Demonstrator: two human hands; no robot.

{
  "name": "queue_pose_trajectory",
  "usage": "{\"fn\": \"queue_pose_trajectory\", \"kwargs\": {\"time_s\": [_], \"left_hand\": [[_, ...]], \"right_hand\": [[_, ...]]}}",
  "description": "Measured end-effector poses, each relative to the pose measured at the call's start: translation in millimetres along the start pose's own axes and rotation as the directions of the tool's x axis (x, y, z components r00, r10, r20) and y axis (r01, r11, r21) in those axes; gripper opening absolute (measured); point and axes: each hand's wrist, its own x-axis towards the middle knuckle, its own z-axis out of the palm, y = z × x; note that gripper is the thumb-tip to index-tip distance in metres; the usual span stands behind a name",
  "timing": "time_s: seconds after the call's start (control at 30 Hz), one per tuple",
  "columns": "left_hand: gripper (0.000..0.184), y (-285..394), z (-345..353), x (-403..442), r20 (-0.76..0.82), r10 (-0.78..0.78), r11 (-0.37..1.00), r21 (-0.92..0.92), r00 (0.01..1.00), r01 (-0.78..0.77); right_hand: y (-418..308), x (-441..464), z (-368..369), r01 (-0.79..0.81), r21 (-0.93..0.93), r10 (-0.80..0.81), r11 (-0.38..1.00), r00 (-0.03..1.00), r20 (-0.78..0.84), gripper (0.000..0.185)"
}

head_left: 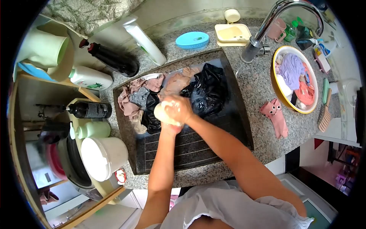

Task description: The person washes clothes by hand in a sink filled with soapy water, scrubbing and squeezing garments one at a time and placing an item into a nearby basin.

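the left grip (174, 126) seems partly hidden beneath the right grip (178, 107).

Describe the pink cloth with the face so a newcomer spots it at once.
Start at the dark sink, then move right onto the speckled counter. The pink cloth lies there, below and left of the yellow basin in the picture. Unlike the clothes heaped in that basin, it shows a cartoon face.
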Motion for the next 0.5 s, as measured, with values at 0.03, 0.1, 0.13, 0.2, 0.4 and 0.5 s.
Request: {"fn": "queue_pose_trajectory", "kwargs": {"time_s": [0.03, 0.1, 0.13, 0.2, 0.4, 0.5], "left_hand": [[0.030, -2, 5, -2, -0.142, 0.037, 0.999, -0.015, 0.989, -0.040], [0.032, 7, 17, -12, -0.184, 0.026, 0.995, 0.100, 0.983, -0.007], [0.032, 15, 17, -16, -0.251, 0.035, 0.990, 0.138, 0.967, 0.000], [0.035, 31, -4, -21, -0.227, 0.096, 0.964, 0.263, 0.969, -0.034], [0.049, 22, -7, -18, -0.282, 0.201, 0.802, 0.597, 0.938, 0.007], [0.049, 27, -2, -18, -0.386, 0.151, 0.844, 0.529, 0.910, 0.084]], "right_hand": [[10, 6, -6, -0.028, -0.043, 0.027, 0.999, 1.000, -0.009, 0.024], [35, 8, -20, -0.032, -0.240, 0.018, 0.970, 0.998, -0.060, 0.023], [46, 8, -31, 0.052, -0.332, -0.071, 0.942, 0.996, -0.047, 0.023], [54, 3, -53, 0.172, -0.453, -0.184, 0.875, 0.983, 0.017, 0.024], [78, -29, -40, 0.492, -0.422, -0.336, 0.761, 0.856, 0.393, 0.023], [92, -16, -30, 0.145, -0.465, -0.014, 0.873, 0.961, 0.274, 0.023]]}}
